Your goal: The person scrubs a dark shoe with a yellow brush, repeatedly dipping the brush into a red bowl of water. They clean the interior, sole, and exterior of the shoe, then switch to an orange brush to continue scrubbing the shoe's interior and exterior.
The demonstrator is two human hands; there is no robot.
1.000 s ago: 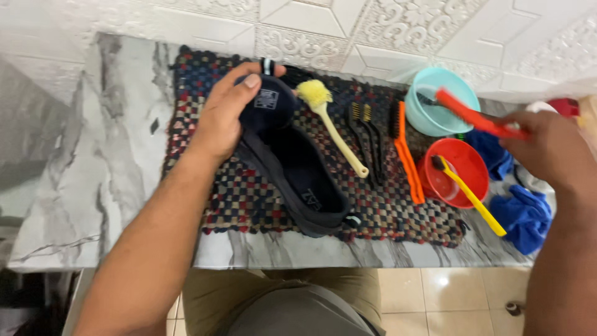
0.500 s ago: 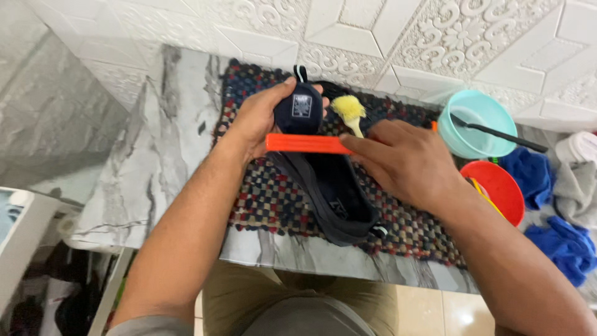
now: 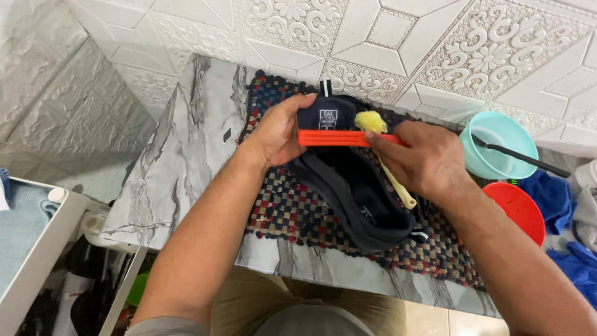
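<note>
A dark navy shoe (image 3: pixel 364 196) lies on its side on a checkered woven mat (image 3: pixel 286 208). My left hand (image 3: pixel 280 130) grips the shoe at its tongue end. My right hand (image 3: pixel 423 158) holds an orange-handled brush (image 3: pixel 336 138) flat across the shoe's upper, its tip reaching my left fingers. A yellow-headed brush (image 3: pixel 371 121) with a cream handle lies on the mat just behind the shoe, partly under my right hand.
A teal bowl (image 3: pixel 497 134) with a black brush (image 3: pixel 522 155) in it stands at the right, a red bowl (image 3: pixel 516 208) in front of it. Blue cloths (image 3: pixel 556 196) lie at the far right. The marble counter (image 3: pixel 186 162) ends at a patterned tile wall.
My right hand took the orange-handled brush from the teal bowl at the right and brought it left onto the shoe. The left hand stayed on the shoe.
</note>
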